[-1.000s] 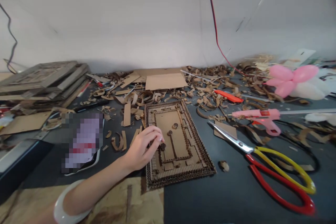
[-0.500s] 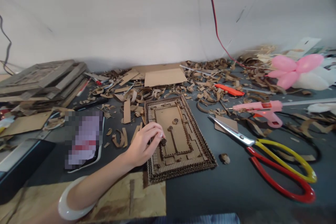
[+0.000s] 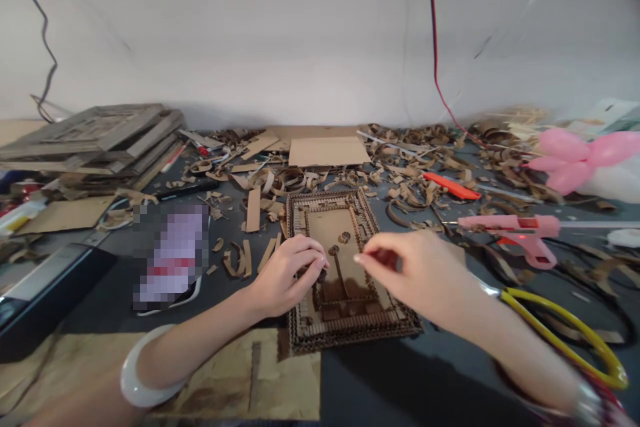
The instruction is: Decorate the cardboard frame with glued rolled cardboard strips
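A rectangular corrugated cardboard frame panel (image 3: pixel 350 335) lies on the dark table in front of me, with layered borders. On its inner field are a small rolled cardboard coil (image 3: pixel 345 237) and a thin cardboard strip (image 3: pixel 341 273) topped by another coil. My left hand (image 3: pixel 293 273) rests over the panel's left side, fingers closed on a small dark cardboard coil (image 3: pixel 323 275). Above the panel's right side, my right hand (image 3: pixel 413 270) is closed in a pinch; whatever is between its fingertips is too small to make out.
To the right are a pink glue gun (image 3: pixel 525 233), scissors (image 3: pixel 565 327) partly behind my right arm, and an orange utility knife (image 3: pixel 453 185). A phone (image 3: pixel 173 253) lies left, near stacked wooden frames (image 3: pixel 100 140). Curled cardboard scraps (image 3: pixel 295 180) cover the back.
My right hand has come in from the right, over the panel and across the scissors. The left hand stays at the panel's left side. The whole view has shifted slightly.
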`<action>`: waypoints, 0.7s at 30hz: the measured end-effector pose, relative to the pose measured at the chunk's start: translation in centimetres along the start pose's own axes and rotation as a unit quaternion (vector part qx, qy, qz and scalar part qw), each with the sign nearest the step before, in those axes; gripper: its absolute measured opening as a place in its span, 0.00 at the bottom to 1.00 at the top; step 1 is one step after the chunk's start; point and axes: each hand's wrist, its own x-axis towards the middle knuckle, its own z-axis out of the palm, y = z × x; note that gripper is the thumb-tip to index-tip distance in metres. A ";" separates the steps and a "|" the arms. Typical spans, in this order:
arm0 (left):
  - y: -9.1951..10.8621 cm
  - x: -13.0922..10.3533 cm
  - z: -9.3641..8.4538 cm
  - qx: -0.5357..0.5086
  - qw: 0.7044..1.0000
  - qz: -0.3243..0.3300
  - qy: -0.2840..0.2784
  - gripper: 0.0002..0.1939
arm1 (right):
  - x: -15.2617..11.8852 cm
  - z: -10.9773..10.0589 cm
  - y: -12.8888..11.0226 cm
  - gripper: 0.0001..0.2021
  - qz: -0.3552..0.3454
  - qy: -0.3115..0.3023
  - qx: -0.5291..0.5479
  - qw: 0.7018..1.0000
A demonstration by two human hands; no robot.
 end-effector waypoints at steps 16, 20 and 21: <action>0.0 0.0 0.4 0.022 0.999 -0.019 0.034 0.09 | 1.6 5.4 0.1 0.09 0.018 -0.095 -0.079 0.992; 0.0 0.1 0.4 0.012 0.999 -0.029 0.034 0.09 | 1.6 5.2 0.2 0.09 0.002 -0.069 -0.018 0.997; 0.0 0.1 0.4 0.009 0.999 -0.030 0.034 0.11 | 1.5 5.2 0.2 0.08 -0.004 -0.061 0.006 0.998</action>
